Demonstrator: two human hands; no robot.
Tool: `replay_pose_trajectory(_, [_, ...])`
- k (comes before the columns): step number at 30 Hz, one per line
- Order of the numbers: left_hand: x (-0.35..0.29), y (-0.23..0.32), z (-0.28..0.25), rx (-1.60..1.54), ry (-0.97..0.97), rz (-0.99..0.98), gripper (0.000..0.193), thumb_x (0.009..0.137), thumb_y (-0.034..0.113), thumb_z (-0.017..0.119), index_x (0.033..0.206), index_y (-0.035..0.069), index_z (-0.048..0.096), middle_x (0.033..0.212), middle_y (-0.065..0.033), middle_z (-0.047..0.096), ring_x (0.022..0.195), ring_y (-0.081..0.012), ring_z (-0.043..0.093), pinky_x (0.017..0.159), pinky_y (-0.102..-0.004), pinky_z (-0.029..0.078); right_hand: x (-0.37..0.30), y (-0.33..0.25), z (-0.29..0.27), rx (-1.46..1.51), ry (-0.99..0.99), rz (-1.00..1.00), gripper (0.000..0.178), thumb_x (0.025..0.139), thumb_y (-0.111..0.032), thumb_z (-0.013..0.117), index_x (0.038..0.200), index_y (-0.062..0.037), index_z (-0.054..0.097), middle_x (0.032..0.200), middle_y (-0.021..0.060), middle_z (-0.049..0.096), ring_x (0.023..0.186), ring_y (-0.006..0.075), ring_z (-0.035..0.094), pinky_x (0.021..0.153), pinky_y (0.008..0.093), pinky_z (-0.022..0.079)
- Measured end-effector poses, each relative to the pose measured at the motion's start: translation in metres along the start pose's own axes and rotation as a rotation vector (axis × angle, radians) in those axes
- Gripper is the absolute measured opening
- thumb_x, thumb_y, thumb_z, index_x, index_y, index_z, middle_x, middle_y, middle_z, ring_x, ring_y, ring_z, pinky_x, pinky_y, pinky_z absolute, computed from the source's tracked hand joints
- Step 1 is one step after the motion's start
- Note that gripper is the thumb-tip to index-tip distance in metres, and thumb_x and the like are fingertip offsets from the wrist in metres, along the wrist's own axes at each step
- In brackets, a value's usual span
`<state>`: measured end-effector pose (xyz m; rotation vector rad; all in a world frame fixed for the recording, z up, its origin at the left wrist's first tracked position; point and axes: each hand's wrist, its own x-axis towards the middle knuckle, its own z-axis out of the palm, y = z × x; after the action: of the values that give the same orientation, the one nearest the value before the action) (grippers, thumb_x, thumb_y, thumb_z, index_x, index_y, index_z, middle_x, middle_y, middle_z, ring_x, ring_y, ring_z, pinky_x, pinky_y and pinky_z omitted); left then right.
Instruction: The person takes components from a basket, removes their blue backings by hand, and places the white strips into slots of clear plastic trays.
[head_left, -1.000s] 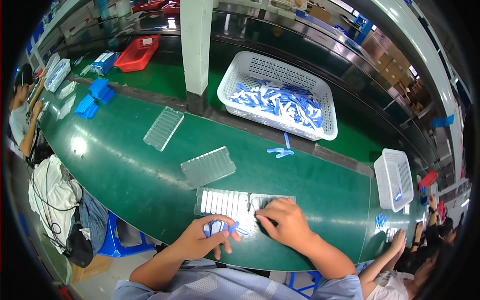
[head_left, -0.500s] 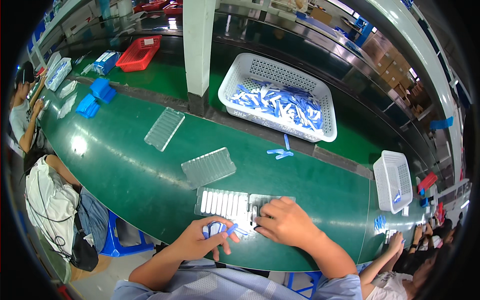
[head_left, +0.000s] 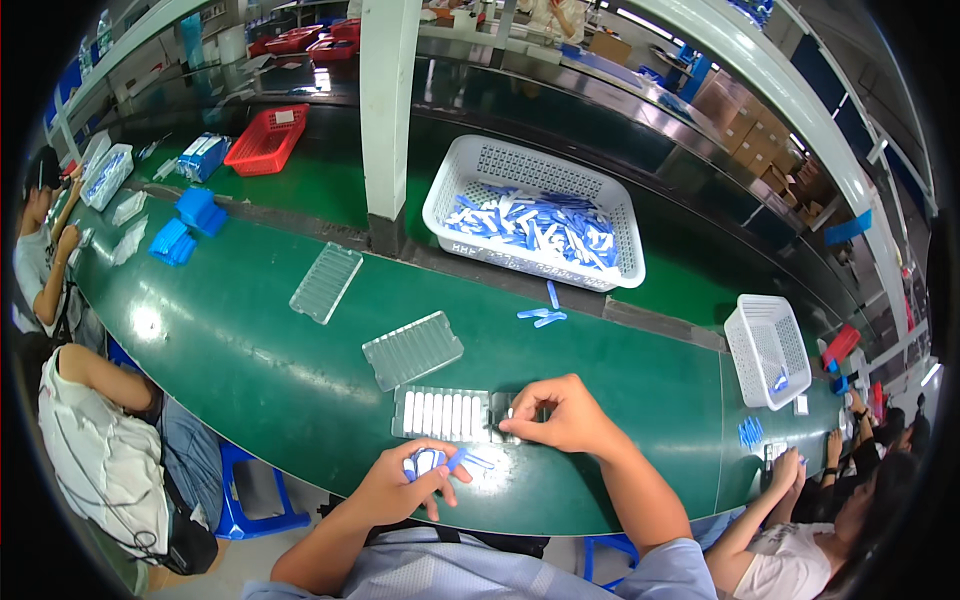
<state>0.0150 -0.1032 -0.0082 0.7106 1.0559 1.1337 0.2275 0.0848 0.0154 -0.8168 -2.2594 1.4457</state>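
Observation:
My left hand (head_left: 400, 485) is closed around a bunch of flat blue-and-white plastic sticks (head_left: 424, 462), with a few blue ends poking out past the fingers. Beyond it on the green table lies a clear ribbed plastic tray (head_left: 402, 428). White sticks (head_left: 440, 412) lie side by side in its left section. Over the right section, my right hand (head_left: 562, 415) pinches a small white stick (head_left: 511, 412) between thumb and fingers. Most of that stick is hidden, and the hand covers part of the tray.
Two more clear trays (head_left: 413, 350) (head_left: 327, 283) lie farther left. A large white basket (head_left: 610, 279) of blue-and-white sticks stands beyond, with several loose blue sticks (head_left: 541, 316) before it. A smaller white basket (head_left: 745, 345) is at right. A white post (head_left: 388, 120) rises behind. Co-workers sit at both sides.
The view has shifted slightly. My right hand has turned, bringing its pinching fingertips into sight at the tray's right section. My left hand still holds its bunch near the tray.

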Motion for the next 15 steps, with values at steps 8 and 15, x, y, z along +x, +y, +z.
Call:
replay_pose_trajectory(8, [0.000,-0.001,-0.008,0.020,-0.086,-0.001,0.027,0.102,0.004,0.055,0.127,-0.007,0.054,0.109,-0.0203,0.070,0.077,-0.0190,0.070,0.051,-0.0283,0.057,-0.002,0.007,0.009,0.019,0.203,-0.167,0.021,0.077,-0.002,0.086,0.096,-0.0015,0.077,0.084,0.0073,0.074,0.072,0.0114,0.068,0.066,0.0285,0.053])
replay_pose_trajectory(15, [0.001,-0.005,-0.005,0.020,-0.047,0.043,0.026,0.099,0.004,0.057,0.123,-0.007,0.056,0.104,-0.0221,0.070,0.073,-0.0215,0.071,0.050,-0.0290,0.058,-0.002,0.008,0.010,-0.421,0.238,-0.333,0.017,0.082,-0.022,0.083,0.093,-0.0109,0.078,0.087,0.0002,0.071,0.090,0.0202,0.062,0.089,0.0351,0.041])
